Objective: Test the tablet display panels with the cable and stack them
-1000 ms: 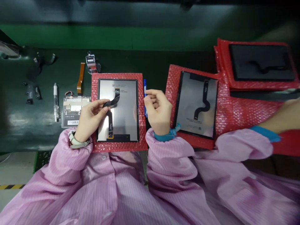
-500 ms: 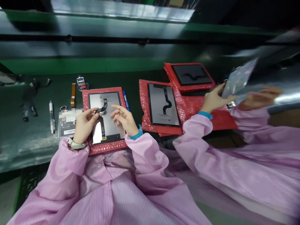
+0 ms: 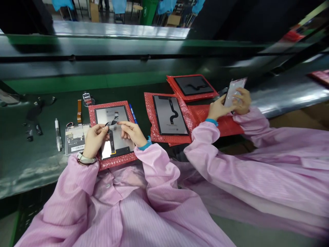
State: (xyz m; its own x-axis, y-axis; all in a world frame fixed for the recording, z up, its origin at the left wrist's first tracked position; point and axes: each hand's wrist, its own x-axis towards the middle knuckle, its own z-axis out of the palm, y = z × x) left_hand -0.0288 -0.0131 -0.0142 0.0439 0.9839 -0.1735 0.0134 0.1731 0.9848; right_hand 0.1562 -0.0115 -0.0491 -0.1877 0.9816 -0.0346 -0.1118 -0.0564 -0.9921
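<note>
A grey display panel (image 3: pixel 119 135) lies on a red bubble-wrap sheet (image 3: pixel 94 112) in front of me. My left hand (image 3: pixel 95 139) pinches the black flex cable (image 3: pixel 111 122) above the panel's left part. The cable's lower part runs down to the panel's bottom edge. My right hand (image 3: pixel 133 133) is over the panel's right side, its index finger stretched toward the cable's upper end and the other fingers curled; whether it touches the cable is unclear. An orange flex strip (image 3: pixel 79 111) and a battery-and-board assembly (image 3: pixel 75 139) lie left of the panel.
A clear pen (image 3: pixel 58 135) and several dark cables (image 3: pixel 33 113) lie at left. A blue pen (image 3: pixel 133 114) is beside the wrap. Two more panels (image 3: pixel 171 115) rest on red wrap at right, near a co-worker's hands (image 3: pixel 218 108) holding a translucent packet (image 3: pixel 234 91).
My right index finger has moved left to the cable's upper end. The co-worker's hands have come together on the packet. The camera view has shifted slightly.
</note>
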